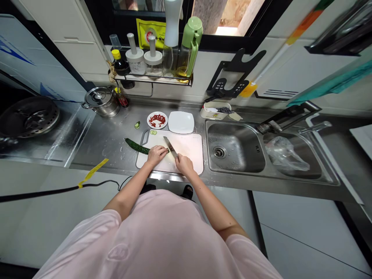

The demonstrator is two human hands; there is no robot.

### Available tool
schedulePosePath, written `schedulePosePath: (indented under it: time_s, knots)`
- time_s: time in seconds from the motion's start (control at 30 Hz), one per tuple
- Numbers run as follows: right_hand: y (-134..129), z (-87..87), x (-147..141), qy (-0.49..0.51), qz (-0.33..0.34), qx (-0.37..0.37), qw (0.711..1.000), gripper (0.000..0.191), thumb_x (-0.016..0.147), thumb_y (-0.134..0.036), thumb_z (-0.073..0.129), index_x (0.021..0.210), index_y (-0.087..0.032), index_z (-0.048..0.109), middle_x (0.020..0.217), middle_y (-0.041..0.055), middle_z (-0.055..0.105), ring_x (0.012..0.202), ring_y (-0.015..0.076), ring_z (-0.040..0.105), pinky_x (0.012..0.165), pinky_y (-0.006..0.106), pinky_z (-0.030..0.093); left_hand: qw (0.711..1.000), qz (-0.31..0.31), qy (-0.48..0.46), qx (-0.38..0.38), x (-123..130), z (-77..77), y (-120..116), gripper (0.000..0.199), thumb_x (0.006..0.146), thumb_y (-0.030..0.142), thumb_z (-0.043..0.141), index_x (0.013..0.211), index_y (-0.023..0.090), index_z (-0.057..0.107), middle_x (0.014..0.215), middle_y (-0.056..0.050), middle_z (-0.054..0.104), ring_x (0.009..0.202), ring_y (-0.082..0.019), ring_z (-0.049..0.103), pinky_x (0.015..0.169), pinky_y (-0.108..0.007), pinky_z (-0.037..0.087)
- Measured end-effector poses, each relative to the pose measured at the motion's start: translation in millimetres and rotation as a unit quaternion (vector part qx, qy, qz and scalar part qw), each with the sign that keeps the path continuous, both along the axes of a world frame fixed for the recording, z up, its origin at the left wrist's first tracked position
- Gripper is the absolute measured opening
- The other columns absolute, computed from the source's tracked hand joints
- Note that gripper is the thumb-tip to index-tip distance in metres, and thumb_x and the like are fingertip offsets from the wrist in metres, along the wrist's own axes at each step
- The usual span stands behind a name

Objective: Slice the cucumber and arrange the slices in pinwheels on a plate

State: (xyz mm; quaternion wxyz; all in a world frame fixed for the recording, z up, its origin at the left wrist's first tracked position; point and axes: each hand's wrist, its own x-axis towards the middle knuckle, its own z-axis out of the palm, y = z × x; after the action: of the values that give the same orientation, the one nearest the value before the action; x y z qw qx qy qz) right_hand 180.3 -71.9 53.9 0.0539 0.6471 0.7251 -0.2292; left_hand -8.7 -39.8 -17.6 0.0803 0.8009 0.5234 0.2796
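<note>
- Gripping a kitchen knife (169,146) in your right hand (184,164), you are closing your fingers round its handle, and the blade is pointing forward and left, just beside your left hand.
- Your left hand (157,154) is pressing down with curled fingers, half closed over the end of the cucumber (136,146) on the white cutting board (186,145).
- The cucumber is stretching away to the left of your left hand, its long axis running sideways across your front and off the board onto the steel counter (107,135); your left hand is the nearer one.
- Two cucumber slices (153,132) are lying ahead of your left hand, and another cucumber piece (137,124) is sitting on the counter beyond the cucumber.
- Your hands are hiding the cucumber's end and the blade's lower edge, so you cannot tell whether the blade is touching it.
</note>
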Motion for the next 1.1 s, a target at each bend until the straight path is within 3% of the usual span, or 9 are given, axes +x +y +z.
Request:
schedulePosePath:
  time_s: [0.63, 1.1]
  knots:
    - [-2.5, -1.6, -5.3, -0.013, 0.019, -0.012, 1.0, 0.028, 0.097, -0.03, 0.031, 0.109, -0.018, 0.053, 0.097, 0.0107, 0.067, 0.089, 0.0225, 0.064, 0.071, 0.027, 0.04, 0.999, -0.004, 0.034, 0.01, -0.5, 0.7, -0.9, 0.026, 0.092, 0.035, 0.048, 0.093, 0.025, 0.071, 0.091, -0.005, 0.067, 0.085, -0.016, 0.056, 0.076, -0.03, 0.042]
    - [-18.0, 6.3, 15.1, -0.021, 0.052, -0.057, 0.997, 0.026, 0.095, -0.023, 0.035, 0.108, -0.016, 0.056, 0.098, 0.0124, 0.067, 0.091, 0.0229, 0.064, 0.072, 0.027, 0.04, 1.0, -0.005, 0.027, 0.001, -0.7, -0.1, 0.0, 0.025, 0.091, 0.035, 0.048, 0.09, 0.024, 0.071, 0.092, -0.004, 0.067, 0.085, -0.016, 0.056, 0.077, -0.03, 0.042]
